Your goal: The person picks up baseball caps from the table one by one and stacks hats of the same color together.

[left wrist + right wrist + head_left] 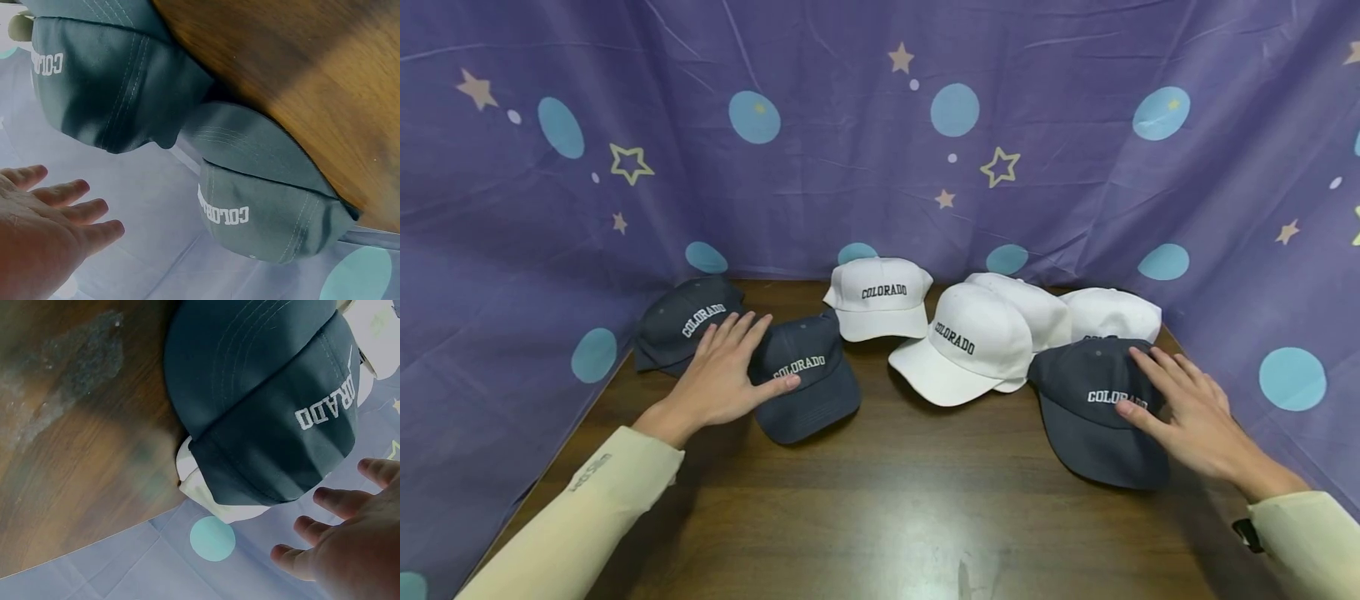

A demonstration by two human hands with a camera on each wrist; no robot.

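Observation:
My left hand [718,375], fingers spread, hovers over the gap between two dark navy caps; one navy cap [681,321] lies at the far left, the other navy cap [805,392] just right of the hand. In the left wrist view the fingers [65,194] stand apart from both caps. My right hand [1195,417], also spread, is above the right side of a third navy cap [1093,442]. The right wrist view shows those fingers [337,500] with nothing between them, beside that navy cap [269,437]. All three bear white COLORADO lettering.
Several white caps stand toward the back: one white cap [883,300] alone, another white cap [970,350] overlapping a white cap [1045,312], and a white cap [1116,312] partly behind the right navy cap. A purple curtain [850,192] borders the wooden table [880,492].

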